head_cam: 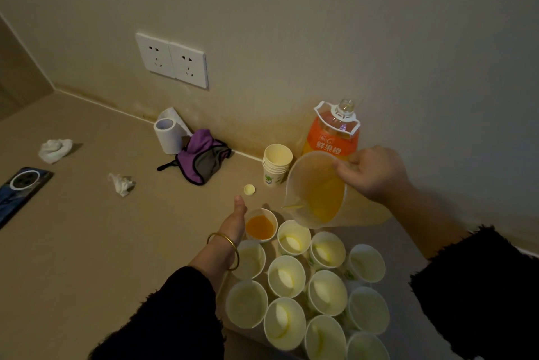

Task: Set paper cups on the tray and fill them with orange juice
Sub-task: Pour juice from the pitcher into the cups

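Several empty paper cups (286,276) stand close together on a tray whose surface is mostly hidden under them. One cup (261,225) at the far left corner holds orange juice. My left hand (235,221) touches the side of that cup, fingers mostly hidden behind it. My right hand (374,171) grips a clear plastic jug (316,190), tilted with its spout toward the cups and orange juice inside. An uncapped orange juice bottle (334,130) stands by the wall.
A stack of spare cups (276,164) stands beside the bottle, and the bottle cap (249,190) lies on the counter. Further left are a paper roll (167,133), a purple cloth (202,155), crumpled tissues (121,184) and a phone (20,193). The wall has sockets (172,60).
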